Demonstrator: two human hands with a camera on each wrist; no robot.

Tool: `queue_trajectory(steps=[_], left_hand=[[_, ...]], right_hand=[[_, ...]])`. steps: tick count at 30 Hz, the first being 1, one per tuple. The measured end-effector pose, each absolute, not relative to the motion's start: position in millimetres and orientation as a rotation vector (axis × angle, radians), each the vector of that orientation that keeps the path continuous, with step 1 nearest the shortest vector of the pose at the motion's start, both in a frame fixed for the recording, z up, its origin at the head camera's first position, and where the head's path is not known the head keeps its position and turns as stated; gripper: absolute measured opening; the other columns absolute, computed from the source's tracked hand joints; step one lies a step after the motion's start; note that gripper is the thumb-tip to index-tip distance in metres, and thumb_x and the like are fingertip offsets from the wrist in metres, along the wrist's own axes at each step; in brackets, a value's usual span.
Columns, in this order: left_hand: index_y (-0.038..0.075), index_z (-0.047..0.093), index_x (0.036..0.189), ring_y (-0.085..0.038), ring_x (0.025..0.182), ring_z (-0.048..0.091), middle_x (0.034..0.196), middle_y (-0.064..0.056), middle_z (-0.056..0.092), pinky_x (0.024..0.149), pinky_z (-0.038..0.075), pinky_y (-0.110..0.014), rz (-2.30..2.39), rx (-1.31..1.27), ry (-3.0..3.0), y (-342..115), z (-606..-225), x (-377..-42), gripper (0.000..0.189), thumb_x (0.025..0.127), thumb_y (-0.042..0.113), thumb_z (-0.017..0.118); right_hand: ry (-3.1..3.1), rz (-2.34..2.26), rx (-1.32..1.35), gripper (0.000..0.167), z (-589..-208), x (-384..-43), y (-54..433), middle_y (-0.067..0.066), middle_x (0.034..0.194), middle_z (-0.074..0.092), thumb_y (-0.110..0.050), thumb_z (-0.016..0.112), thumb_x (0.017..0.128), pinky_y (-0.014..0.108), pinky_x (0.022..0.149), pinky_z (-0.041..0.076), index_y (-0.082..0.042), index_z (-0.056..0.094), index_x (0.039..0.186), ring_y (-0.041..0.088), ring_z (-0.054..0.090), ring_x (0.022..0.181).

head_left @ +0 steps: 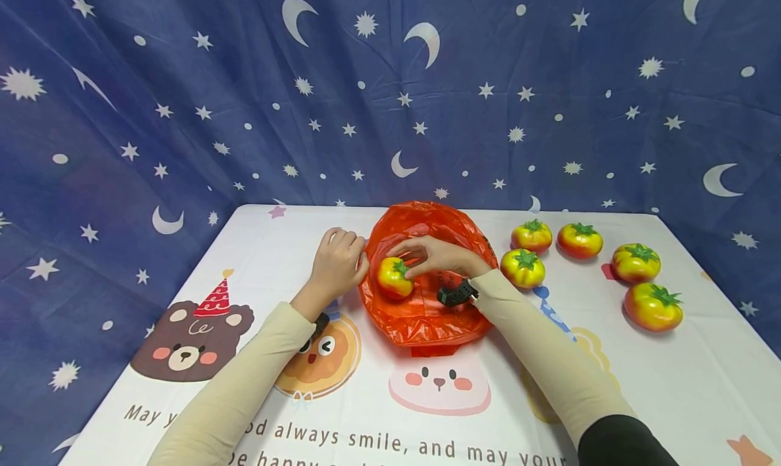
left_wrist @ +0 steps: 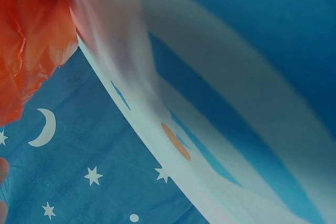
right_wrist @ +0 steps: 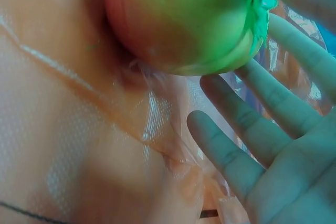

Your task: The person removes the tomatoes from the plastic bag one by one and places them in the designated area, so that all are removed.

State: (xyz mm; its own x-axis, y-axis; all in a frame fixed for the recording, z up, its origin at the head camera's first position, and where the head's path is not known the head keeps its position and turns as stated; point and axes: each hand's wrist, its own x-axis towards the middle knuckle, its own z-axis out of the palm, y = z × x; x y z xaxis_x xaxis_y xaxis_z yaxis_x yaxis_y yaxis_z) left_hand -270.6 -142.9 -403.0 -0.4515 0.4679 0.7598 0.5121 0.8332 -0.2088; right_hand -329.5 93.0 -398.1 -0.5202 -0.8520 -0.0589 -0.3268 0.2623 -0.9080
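Observation:
A red plastic bag [head_left: 427,320] stands wide open on the table in the head view. My left hand [head_left: 338,259] grips its left rim with curled fingers. Reaching inside the bag, my right hand [head_left: 430,254] holds a yellow-red tomato [head_left: 393,279] with a green leafy top, near the bag's left wall. In the right wrist view the tomato [right_wrist: 184,19] lies between thumb and fingers, while the ring and little fingers [right_wrist: 226,150] of the hand [right_wrist: 283,150] stretch away from it. The left wrist view catches the bag's edge [left_wrist: 31,45].
On the table's right side sit several more tomatoes, among them a tomato [head_left: 523,269] close by the bag's right rim and a tomato [head_left: 653,307] farther right. A printed white cloth [head_left: 342,445] covers the table. Behind it hangs a blue curtain [head_left: 342,72] with moons and stars.

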Motion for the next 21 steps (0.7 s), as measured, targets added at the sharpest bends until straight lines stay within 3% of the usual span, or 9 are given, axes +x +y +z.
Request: queue_trajectory(steps=[14,21], left_hand=[[0.004,0.058,0.076,-0.027,0.071,0.057,0.069,-0.009,0.056,0.087,0.047,-0.044,-0.065,-0.722,-2.112,-142,-402,-270,0.008,0.075,0.012,0.057],[0.004,0.057,0.076,-0.028,0.071,0.057,0.069,-0.009,0.056,0.087,0.047,-0.043,-0.069,-0.723,-2.113,-142,-403,-270,0.008,0.076,0.011,0.055]], right_hand=[[2.053,-1.176,-1.1,0.047,-396,-332,105,0.012,0.133,0.055,-0.013,0.068,0.083,0.044,0.105,0.041,-0.006,0.053,0.128,0.029,0.05,0.127],[2.058,-1.166,-1.132,0.05,-398,-334,108,0.019,0.13,0.055,-0.006,0.067,0.083,0.048,0.102,0.043,0.001,0.05,0.129,0.033,0.052,0.123]])
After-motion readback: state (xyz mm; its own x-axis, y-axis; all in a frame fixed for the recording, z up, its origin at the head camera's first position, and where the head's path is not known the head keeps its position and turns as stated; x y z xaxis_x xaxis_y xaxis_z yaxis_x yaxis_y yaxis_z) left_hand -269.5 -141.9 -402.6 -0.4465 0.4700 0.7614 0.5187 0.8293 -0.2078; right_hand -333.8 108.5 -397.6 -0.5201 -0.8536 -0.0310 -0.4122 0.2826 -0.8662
